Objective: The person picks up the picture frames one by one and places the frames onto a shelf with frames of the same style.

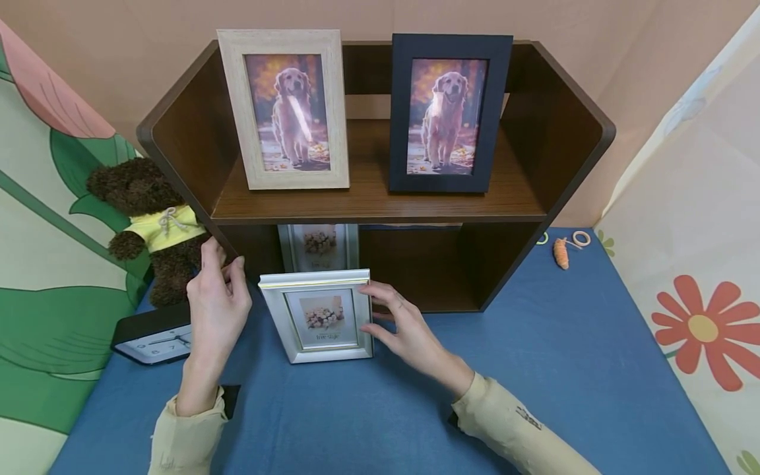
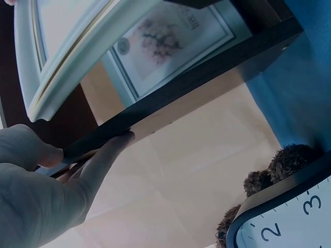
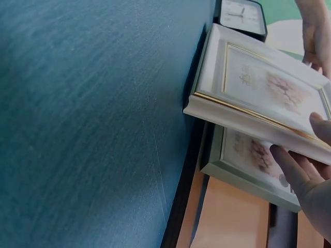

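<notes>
My left hand (image 1: pixel 218 300) grips the lower left side edge of a dark brown wooden shelf (image 1: pixel 380 210); in the left wrist view, thumb and fingers lie on either side of the dark panel (image 2: pixel 181 88). My right hand (image 1: pixel 410 333) holds a white picture frame (image 1: pixel 323 320) by its right side, thumb on the front and fingers behind. This frame, with a flower print and a thin gold line, leans back slightly in front of the lower compartment. Behind it, a pale green picture frame (image 1: pixel 320 245) stands in the lower left of the shelf, partly hidden.
On the upper shelf stand a cream picture frame (image 1: pixel 236 105) and a black picture frame (image 1: pixel 400 112) with dog photos. Left of the shelf are a brown teddy bear (image 1: pixel 166 224) and a black-rimmed clock (image 1: pixel 154 340). A small orange toy (image 1: pixel 561 253) lies at right on the blue cloth (image 1: pixel 564 369).
</notes>
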{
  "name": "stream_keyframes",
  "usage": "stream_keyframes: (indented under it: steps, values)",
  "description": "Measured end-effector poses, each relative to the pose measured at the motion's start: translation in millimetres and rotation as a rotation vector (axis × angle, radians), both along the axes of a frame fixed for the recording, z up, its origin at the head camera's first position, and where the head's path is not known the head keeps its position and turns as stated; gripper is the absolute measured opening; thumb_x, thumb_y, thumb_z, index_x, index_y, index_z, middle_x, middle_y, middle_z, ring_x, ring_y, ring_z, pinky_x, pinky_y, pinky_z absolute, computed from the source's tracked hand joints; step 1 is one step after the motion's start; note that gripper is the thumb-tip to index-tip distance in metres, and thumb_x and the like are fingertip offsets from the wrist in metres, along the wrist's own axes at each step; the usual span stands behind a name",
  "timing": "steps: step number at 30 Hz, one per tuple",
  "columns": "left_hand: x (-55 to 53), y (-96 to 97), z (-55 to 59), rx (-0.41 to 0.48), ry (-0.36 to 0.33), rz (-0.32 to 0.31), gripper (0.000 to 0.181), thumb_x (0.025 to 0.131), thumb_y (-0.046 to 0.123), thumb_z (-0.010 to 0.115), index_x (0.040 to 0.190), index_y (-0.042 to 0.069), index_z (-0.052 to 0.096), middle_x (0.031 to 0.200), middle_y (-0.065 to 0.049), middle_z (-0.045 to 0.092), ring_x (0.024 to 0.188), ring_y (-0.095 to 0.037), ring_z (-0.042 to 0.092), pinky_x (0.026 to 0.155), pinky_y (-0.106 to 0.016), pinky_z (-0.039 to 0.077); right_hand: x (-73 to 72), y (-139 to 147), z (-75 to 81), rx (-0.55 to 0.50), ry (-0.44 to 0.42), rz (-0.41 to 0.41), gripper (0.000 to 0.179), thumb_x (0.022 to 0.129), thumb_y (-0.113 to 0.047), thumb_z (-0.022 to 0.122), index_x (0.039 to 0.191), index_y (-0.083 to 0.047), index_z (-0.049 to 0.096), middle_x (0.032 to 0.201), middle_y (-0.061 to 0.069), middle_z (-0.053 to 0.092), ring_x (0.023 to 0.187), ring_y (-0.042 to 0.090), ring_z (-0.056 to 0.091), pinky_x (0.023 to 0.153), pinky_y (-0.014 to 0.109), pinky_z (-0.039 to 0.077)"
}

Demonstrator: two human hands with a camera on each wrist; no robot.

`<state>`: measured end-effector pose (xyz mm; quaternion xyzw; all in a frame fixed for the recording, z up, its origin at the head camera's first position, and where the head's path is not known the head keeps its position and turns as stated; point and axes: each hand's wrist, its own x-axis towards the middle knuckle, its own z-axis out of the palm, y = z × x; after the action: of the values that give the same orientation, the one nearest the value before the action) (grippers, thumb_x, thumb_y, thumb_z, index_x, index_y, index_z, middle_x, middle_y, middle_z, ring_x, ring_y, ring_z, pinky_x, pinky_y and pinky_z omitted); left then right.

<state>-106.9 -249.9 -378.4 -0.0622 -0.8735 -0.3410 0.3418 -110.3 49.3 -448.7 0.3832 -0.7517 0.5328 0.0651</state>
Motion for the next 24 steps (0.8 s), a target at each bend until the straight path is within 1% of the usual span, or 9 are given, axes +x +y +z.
stream_keyframes:
  steps: [5,10,17,24]
  values:
    - [0.2,0.4,0.1,-0.002,-0.003,0.008,0.037,0.107,-0.006,0.055,0.142,-0.013,0.048,0.132,-0.034,0.067,0.095,-0.052,0.075,0.077,0.002,0.032,0.2,-1.0,-0.5,0.009,0.010,-0.025,0.076,0.091,0.012,0.079,0.154,-0.010,0.043,0.150,0.020,0.055,0.124,0.039,0.066,0.095,0.038,0.059]
    - [0.4,0.5,0.5,0.002,-0.016,0.017,0.037,0.107,-0.006,0.055,0.143,-0.013,0.047,0.133,-0.035,0.066,0.098,-0.052,0.074,0.079,0.002,0.032,-0.9,-2.1,-2.4,0.006,0.032,-0.043,0.073,0.091,0.013,0.077,0.152,-0.010,0.044,0.149,0.020,0.057,0.120,0.037,0.070,0.094,0.039,0.059]
    - [0.5,0.3,0.7,0.005,-0.017,0.016,0.038,0.107,-0.006,0.055,0.143,-0.013,0.047,0.134,-0.034,0.066,0.099,-0.052,0.074,0.078,0.002,0.032,0.3,-3.0,-1.6,-0.001,-0.010,-0.063,0.069,0.093,0.013,0.076,0.151,-0.011,0.048,0.149,0.020,0.059,0.121,0.036,0.070,0.095,0.037,0.058]
    - [0.4,0.0,-0.2,0.006,-0.024,0.019,0.039,0.107,-0.005,0.055,0.145,-0.011,0.047,0.136,-0.032,0.066,0.099,-0.051,0.074,0.079,0.002,0.032,2.5,-4.2,-0.3,-0.016,-0.025,-0.081,0.067,0.092,0.014,0.077,0.148,-0.011,0.051,0.146,0.021,0.061,0.120,0.037,0.071,0.093,0.038,0.059]
